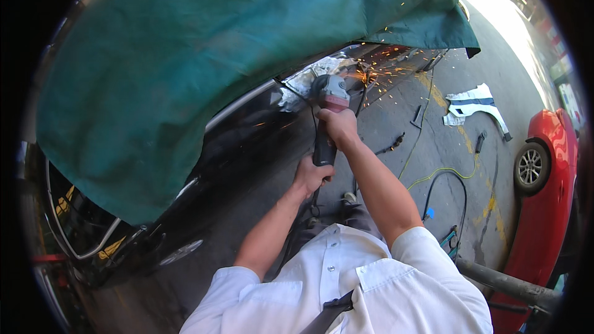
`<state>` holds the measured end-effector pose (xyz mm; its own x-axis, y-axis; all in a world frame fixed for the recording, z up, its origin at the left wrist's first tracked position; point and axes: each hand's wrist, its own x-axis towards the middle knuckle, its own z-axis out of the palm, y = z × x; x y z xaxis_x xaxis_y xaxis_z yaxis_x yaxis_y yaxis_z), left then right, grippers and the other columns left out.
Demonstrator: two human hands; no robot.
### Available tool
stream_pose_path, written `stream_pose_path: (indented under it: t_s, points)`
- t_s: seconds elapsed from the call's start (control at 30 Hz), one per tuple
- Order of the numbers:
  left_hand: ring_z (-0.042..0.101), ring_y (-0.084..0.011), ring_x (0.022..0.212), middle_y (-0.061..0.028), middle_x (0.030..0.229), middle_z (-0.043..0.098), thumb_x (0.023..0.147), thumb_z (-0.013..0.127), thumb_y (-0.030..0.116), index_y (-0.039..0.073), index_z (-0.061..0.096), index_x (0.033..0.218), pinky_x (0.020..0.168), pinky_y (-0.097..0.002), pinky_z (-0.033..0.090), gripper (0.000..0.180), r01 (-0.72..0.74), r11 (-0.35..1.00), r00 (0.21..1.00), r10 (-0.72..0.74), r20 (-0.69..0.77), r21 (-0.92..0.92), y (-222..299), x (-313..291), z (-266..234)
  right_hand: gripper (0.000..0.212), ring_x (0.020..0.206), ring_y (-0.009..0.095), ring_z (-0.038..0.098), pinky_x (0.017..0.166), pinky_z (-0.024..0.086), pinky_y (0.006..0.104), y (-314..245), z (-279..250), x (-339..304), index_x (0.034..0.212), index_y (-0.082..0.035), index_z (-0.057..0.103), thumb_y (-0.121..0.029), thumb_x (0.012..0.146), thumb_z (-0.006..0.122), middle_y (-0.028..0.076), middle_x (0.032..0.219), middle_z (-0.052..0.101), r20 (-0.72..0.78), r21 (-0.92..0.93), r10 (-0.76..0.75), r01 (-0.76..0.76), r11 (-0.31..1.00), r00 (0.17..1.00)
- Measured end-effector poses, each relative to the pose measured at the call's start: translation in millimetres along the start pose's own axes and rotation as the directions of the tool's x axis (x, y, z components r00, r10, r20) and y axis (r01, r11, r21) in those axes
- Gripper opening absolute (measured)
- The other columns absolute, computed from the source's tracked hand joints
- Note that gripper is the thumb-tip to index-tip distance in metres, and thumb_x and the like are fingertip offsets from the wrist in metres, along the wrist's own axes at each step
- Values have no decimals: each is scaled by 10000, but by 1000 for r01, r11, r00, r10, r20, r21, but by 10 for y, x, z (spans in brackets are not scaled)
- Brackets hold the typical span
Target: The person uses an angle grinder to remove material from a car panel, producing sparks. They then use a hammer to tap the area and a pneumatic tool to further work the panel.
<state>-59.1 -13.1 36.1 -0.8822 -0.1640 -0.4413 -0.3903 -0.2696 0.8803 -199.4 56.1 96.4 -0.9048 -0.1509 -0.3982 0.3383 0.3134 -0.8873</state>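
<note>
An angle grinder (330, 94) is held in both hands, its head against the front edge of a dark car body (247, 130). Orange sparks spray from it to the right. My right hand (339, 125) wraps round the grinder just behind its head. Lower down, my left hand (314, 174) grips the rear end of the black handle. Crumpled silvery sheeting (300, 80) lies on the bodywork beside the disc; the exact contact point is hidden by the grinder head. A green cover (185, 55) drapes over much of the car.
To the right on the grey floor lie a white fender panel (476, 109), a yellow-green hose (436, 171), dark cables and small tools. A red car (544, 210) stands at the far right. A grey pole (510, 283) crosses at the lower right.
</note>
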Motion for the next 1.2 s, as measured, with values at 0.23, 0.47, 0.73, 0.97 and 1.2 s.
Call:
stream_pose_path:
  t_s: [0.23,0.47,0.73,0.97,1.2]
  points:
    - [634,-164,597,-71,774,618,725,731,45,-12,595,1033,469,-278,453,342,-13,1000,1000,13,-10,4,-14,12,9,392,747,251,710,694,546,380,110,10,101,896,67,728,-306,778,757,155,835,729,27,-12,-55,56,998,998]
    - [647,-181,605,-84,797,611,734,733,58,-12,586,1030,469,-280,455,338,-26,999,999,26,23,-28,43,59,-41,375,620,245,666,600,521,398,41,79,133,875,67,713,-283,764,790,126,752,693,-26,-100,-187,183,978,982]
    - [628,-138,564,-60,717,655,729,734,95,7,638,881,482,-275,449,200,-81,996,997,81,-13,-32,121,50,-27,526,970,343,753,846,567,407,25,69,239,993,113,729,-353,753,768,249,989,757,15,-65,-54,55,996,998]
    - [644,-155,579,-67,730,647,736,742,87,-9,632,875,480,-275,452,202,-69,996,998,69,-5,-64,185,39,-16,452,847,304,726,762,556,398,-20,105,282,964,86,723,-311,755,777,202,916,737,-21,-81,-119,117,990,993]
    - [648,-164,588,-76,726,637,746,727,80,-2,622,860,465,-274,441,175,-58,996,998,60,27,-74,193,64,-34,364,599,239,666,537,514,380,-1,137,311,883,52,713,-282,764,793,132,774,692,-83,-142,-133,120,983,988]
